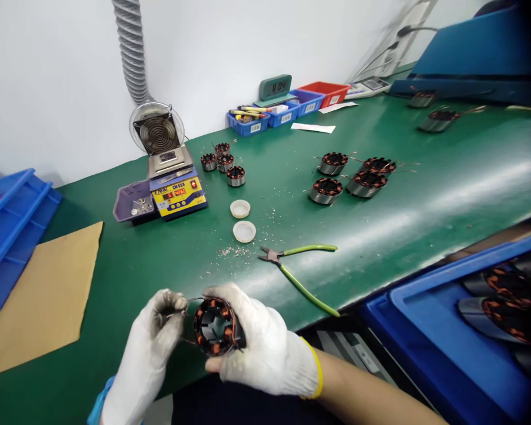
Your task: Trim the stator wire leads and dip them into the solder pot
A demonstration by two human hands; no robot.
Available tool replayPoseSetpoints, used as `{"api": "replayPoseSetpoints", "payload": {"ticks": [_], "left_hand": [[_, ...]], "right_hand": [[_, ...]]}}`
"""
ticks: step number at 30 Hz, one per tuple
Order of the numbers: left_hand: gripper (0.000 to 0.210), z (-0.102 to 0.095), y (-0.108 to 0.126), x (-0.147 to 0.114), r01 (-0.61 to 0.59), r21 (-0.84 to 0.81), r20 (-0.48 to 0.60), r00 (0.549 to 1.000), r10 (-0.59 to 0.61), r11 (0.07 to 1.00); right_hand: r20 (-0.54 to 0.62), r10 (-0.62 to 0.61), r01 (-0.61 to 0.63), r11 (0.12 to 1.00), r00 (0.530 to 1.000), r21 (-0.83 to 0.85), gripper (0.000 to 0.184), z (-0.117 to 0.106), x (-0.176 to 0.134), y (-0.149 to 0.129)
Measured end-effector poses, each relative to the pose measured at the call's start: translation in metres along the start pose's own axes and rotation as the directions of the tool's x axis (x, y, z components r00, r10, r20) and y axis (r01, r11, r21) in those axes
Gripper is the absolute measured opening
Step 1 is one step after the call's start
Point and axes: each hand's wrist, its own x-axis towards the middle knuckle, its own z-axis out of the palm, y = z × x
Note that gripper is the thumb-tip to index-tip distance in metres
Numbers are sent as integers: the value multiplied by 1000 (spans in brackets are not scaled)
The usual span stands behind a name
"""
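A plain pale wall (62, 77) rises behind my green worktop (269, 159), which stretches away and shines towards its near right edge. At that edge a blue bin (429, 330) holds more wound rings, while a ribbed blue crate (13, 218) and a tan sheet (48, 295) crowd my left. A grey hose (130, 53) drops to a round hood behind a yellow heater unit (179, 196). Low in front of me, my right hand (261, 336) has its fingers wrapped round a copper-wound ring (228, 330), hole towards me; my left hand (153, 336), just beside it, pinches a thin wire (172, 314). Green-handled cutters (279, 258) lie spread in the way beyond my right hand. Past them sit small groups of wound rings; nearer, two white caps (240, 208) and scattered metal bits (235, 252) speckle the green.
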Motion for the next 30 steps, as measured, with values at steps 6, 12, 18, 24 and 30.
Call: {"api": "replayPoseSetpoints", "payload": {"ticks": [6, 12, 18, 24, 30], "left_hand": [[34, 7, 2, -11, 45, 158, -22, 999, -42, 986], [31, -1, -8, -11, 45, 146, 159, 985, -68, 988], [44, -4, -6, -1, 199, 157, 349, 905, -243, 967], [43, -3, 7, 40, 127, -179, 74, 991, -116, 976], [48, 12, -22, 67, -38, 126, 181, 983, 14, 991]], "right_hand": [[2, -26, 26, 997, 1000, -72, 76, -2, 1, 2], [19, 59, -58, 996, 998, -69, 81, -11, 4, -7], [26, 130, -130, 991, 991, -6, 83, -13, 5, -9], [-55, 167, -170, 983, 985, -67, 86, -16, 0, -11], [-353, 214, -324, 901, 911, -289, 72, -70, 2, -2]]}}
